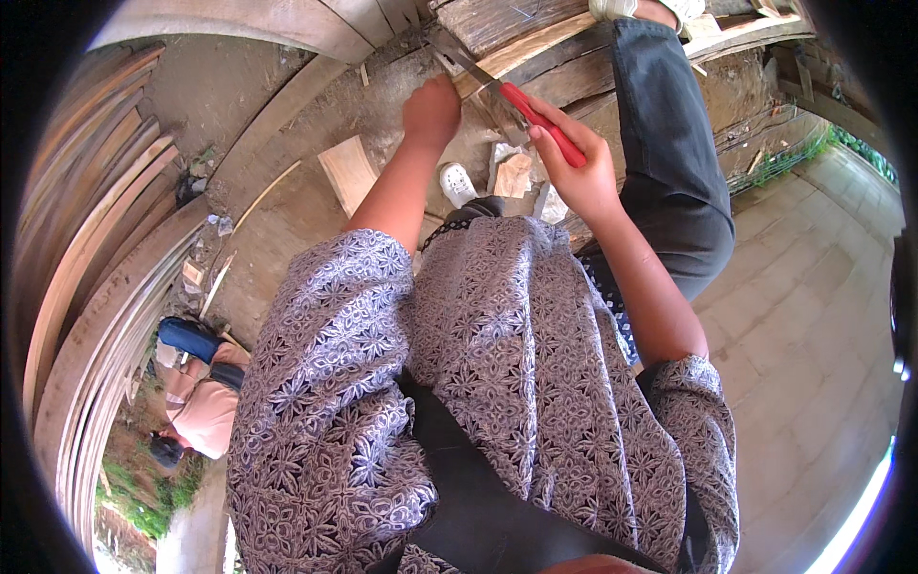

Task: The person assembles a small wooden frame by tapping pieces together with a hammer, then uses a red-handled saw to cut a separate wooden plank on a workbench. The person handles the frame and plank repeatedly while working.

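My right hand [580,165] is wrapped round the red handle of a hand saw [541,122], its index finger stretched along the handle. The thin metal blade points up and left and lies across a light wooden strip [521,55]. My left hand [432,112] is closed at the strip's near left end, just left of the blade; its fingertips are hidden from here. Under and beside the strip are thick dark timber beams [564,72]. My raised right leg [665,134] rests with its shoe [612,8] at the strip's far end.
Curved-looking stacks of planks [81,258] stand on the left. Wood offcuts [349,174] lie on the dirt floor near my left shoe [457,184]. Another person in a pink top [206,413] is low at the far left. A paved floor [794,316] spreads to the right.
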`<state>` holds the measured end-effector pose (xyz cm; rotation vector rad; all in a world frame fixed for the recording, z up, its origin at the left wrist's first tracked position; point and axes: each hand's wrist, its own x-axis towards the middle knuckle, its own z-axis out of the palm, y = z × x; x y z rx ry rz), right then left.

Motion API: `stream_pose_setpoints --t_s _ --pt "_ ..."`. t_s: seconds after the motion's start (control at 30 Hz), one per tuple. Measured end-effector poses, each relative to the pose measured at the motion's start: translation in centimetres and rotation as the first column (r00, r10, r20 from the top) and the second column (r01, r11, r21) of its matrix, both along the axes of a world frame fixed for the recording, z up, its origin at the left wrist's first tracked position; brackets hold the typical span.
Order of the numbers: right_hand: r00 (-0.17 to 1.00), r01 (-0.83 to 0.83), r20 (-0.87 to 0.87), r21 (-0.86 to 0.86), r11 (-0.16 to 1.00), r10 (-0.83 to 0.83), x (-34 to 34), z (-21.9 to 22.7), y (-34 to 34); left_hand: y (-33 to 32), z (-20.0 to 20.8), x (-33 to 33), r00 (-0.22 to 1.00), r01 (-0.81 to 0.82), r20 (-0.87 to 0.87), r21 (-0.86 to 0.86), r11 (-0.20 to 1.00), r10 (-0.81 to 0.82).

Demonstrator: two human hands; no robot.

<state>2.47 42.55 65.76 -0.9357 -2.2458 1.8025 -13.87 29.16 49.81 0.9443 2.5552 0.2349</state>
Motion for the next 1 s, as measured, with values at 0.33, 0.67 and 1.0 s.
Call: stream_pose_setpoints --t_s 0.33,0.67,1.0 --pt "0.996 -0.071 0.067 0.092 0.993 0.065 -0.6 1.8 0.0 0.3 -0.3 1.3 0.999 -0.036 -0.006 0.003 0.999 0.036" --pt "0.989 -0.065 0.136 0.09 0.994 0.052 5.5 6.5 0.1 0.7 -1.0 0.5 0.997 -0.041 0.061 -0.025 0.999 0.043" --pt "0.996 -0.037 0.088 0.068 0.997 0.031 -0.9 3.9 -0.6 1.2 -0.6 1.3 0.985 -0.106 0.131 -0.072 0.992 0.115"
